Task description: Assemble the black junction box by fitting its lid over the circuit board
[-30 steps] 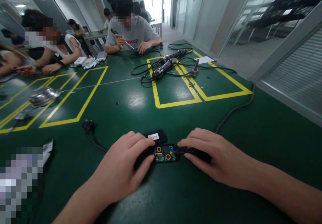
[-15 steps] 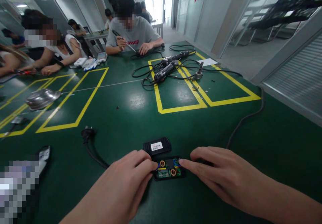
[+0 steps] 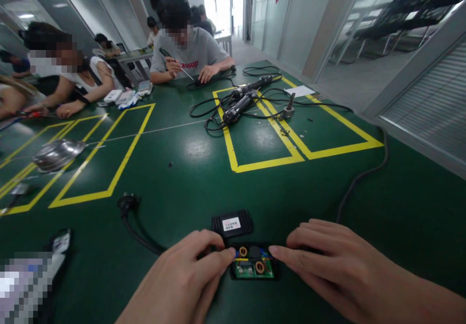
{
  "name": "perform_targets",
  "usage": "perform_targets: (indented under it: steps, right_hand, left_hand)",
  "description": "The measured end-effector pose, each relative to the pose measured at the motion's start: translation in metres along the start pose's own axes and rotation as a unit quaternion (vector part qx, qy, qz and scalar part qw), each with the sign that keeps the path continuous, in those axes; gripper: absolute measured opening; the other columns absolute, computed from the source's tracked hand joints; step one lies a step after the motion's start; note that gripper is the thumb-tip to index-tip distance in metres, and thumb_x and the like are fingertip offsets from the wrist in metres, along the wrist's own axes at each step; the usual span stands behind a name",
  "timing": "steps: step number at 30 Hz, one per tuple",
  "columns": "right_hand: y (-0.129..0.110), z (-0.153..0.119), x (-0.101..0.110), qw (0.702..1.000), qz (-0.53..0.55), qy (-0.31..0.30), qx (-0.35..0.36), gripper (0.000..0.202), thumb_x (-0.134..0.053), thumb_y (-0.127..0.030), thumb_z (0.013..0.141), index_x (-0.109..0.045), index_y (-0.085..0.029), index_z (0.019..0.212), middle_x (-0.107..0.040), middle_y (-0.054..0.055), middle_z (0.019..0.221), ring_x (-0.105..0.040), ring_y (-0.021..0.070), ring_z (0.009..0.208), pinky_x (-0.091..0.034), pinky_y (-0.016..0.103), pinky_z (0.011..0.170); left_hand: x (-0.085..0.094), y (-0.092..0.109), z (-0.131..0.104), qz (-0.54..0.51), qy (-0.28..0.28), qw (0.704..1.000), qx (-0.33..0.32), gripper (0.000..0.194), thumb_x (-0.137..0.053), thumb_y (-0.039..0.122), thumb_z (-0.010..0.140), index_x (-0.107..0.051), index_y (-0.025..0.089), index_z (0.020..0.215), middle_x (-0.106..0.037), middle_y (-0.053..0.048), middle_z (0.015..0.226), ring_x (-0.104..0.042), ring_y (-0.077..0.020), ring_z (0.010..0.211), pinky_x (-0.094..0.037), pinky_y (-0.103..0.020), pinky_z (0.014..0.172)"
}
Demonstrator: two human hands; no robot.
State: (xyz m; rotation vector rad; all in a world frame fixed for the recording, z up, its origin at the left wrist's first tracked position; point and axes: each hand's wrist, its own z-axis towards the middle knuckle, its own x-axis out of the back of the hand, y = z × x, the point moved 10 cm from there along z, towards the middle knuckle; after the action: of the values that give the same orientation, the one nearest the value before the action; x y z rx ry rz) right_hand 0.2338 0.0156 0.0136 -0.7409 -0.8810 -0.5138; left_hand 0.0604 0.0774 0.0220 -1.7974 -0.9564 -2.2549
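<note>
Beside the lid (image 3: 232,223), the case (image 3: 255,278) (board (image 3: 247,269) exposed) is being touched endwise by half-curled left hand (image 3: 185,268) and right hand (image 3: 338,261), any grip being obscured; wires (image 3: 265,252) could be getting strained by uneven pressing.

red "assup" lettering on grey shirt (image 3: 204,47) of person opposite, white label (image 3: 231,224) on black cover (image 3: 246,217), characters too small to read

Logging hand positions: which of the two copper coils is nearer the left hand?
The upper-left copper coil, close to the left hand; the other copper coil sits lower and farther right.
</note>
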Motion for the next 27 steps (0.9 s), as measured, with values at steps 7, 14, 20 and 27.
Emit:
perform_targets:
  steps: [7, 14, 20, 27]
  right_hand:
    - [-0.005, 0.001, 0.001, 0.999, -0.037, 0.023, 0.001, 0.035, -0.053, -0.015, 0.11, -0.078, -0.021, 0.134, -0.081, 0.008, 0.093, -0.074, 0.0186, 0.079, -0.063, 0.033, 0.078]
    - [-0.016, 0.006, 0.005, 0.999, -0.04, 0.015, 0.031, 0.035, -0.048, -0.012, 0.111, -0.075, -0.015, 0.133, -0.086, 0.012, 0.104, -0.078, 0.0197, 0.083, -0.066, 0.035, 0.076]
    - [-0.012, 0.007, 0.006, 0.999, -0.019, 0.038, 0.015, 0.03, -0.051, -0.011, 0.111, -0.075, -0.013, 0.13, -0.085, 0.01, 0.101, -0.079, 0.0188, 0.083, -0.067, 0.033, 0.078]
    - [-0.01, 0.008, 0.005, 0.997, 0.029, 0.074, 0.013, 0.024, -0.061, -0.01, 0.106, -0.075, -0.017, 0.124, -0.085, 0.009, 0.101, -0.08, 0.0176, 0.084, -0.068, 0.03, 0.081]
  left_hand:
    - [-0.004, -0.005, -0.006, -0.01, 0.02, 1.0, -0.015, 0.034, -0.054, 0.016, 0.11, -0.076, 0.027, 0.133, -0.078, -0.008, 0.116, -0.079, -0.0191, 0.096, -0.07, -0.026, 0.081]
    - [0.002, 0.0, -0.003, -0.011, 0.051, 0.998, -0.036, 0.033, -0.053, 0.015, 0.11, -0.075, 0.027, 0.132, -0.08, -0.007, 0.112, -0.08, -0.0182, 0.092, -0.07, -0.025, 0.077]
    - [0.002, 0.001, -0.002, -0.005, 0.042, 0.999, -0.025, 0.035, -0.053, 0.017, 0.111, -0.075, 0.028, 0.136, -0.08, -0.006, 0.111, -0.079, -0.0178, 0.091, -0.07, -0.025, 0.076]
    - [0.003, -0.001, 0.001, -0.012, 0.047, 0.999, -0.004, 0.035, -0.055, 0.017, 0.11, -0.079, 0.029, 0.132, -0.079, -0.006, 0.114, -0.078, -0.0186, 0.095, -0.069, -0.028, 0.081]
